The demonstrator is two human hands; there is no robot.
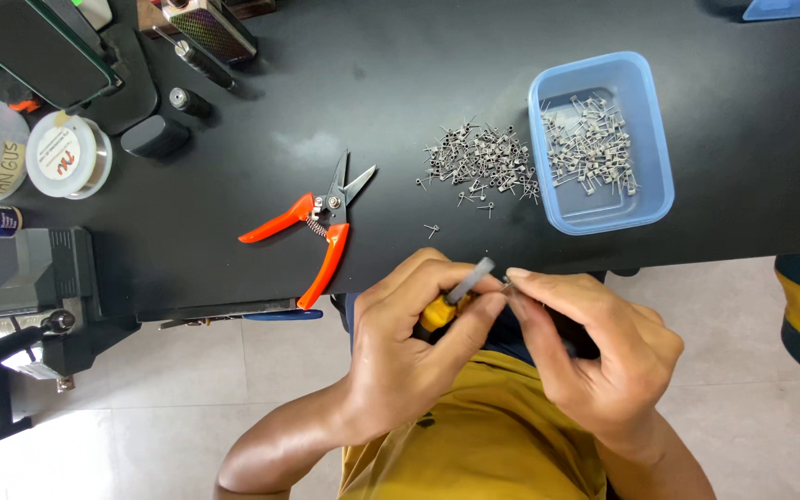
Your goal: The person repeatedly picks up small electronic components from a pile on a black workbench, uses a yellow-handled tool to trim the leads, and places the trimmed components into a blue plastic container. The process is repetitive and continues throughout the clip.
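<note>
Two hands meet at the near table edge, the left hand (409,352) gripping a yellow-handled tool (460,294) and the right hand (594,356) pinching a tiny wire coil (506,281) at its tip, probably for steadiness, with the loose coils (479,162) and the blue tray (659,176) just beyond

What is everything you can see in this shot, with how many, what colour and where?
snips: one, orange handles, open on the table, left of centre
wire coils: a loose heap, too many to count, grey, mid-table
plastic tray: one, blue, right of the heap, holding more grey coils
wire spool: one, clear with a white label, far left
small cylinder: one, black, upper left
table: one, black
floor: grey tiles, below the table edge
shirt: yellow, bottom centre
left hand: holds a yellow-handled tool with a grey tip
right hand: fingers pinched at the tool tip
</note>
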